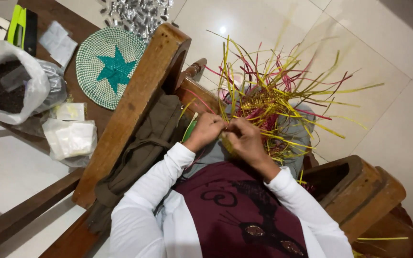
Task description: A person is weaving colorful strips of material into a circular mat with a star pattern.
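Observation:
A half-woven piece of yellow and pink straw strips (268, 102) rests on my lap, its loose ends fanning out over the floor. My left hand (206, 130) and my right hand (245, 136) meet at its near edge, both pinching the strips. White sleeves cover my arms. A green strip (189, 130) shows just left of my left hand.
I sit in a wooden chair with arms at the left (135, 110) and right (359, 186). A olive cloth bag (144, 148) hangs beside me. On the wooden table (80, 16) lie a round green-and-white woven mat with a star (111, 67), plastic bags (10, 81) and white packets (70, 136).

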